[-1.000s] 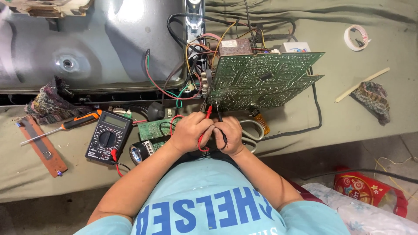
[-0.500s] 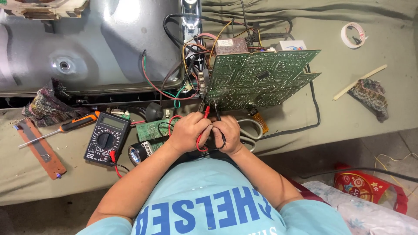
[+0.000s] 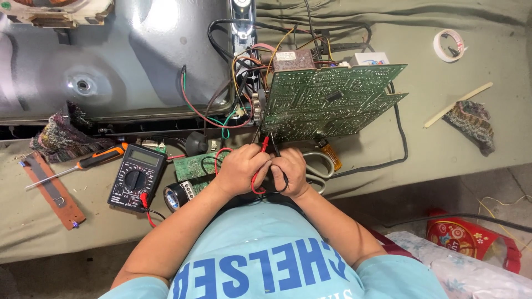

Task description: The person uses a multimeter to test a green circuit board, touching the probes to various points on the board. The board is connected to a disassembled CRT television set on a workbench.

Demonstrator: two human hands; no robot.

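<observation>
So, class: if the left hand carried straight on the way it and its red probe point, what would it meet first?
The left hand points its red probe up the table, so it would probably first meet the near edge of the green circuit board, though depth is unclear.

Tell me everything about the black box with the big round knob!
The multimeter is a black, plastic-looking handheld tester lying flat on the green cloth, left of the left hand. It has a grey screen on top, a round dial in the middle, and red and black leads plugged in at the bottom. No hand touches it.
</observation>
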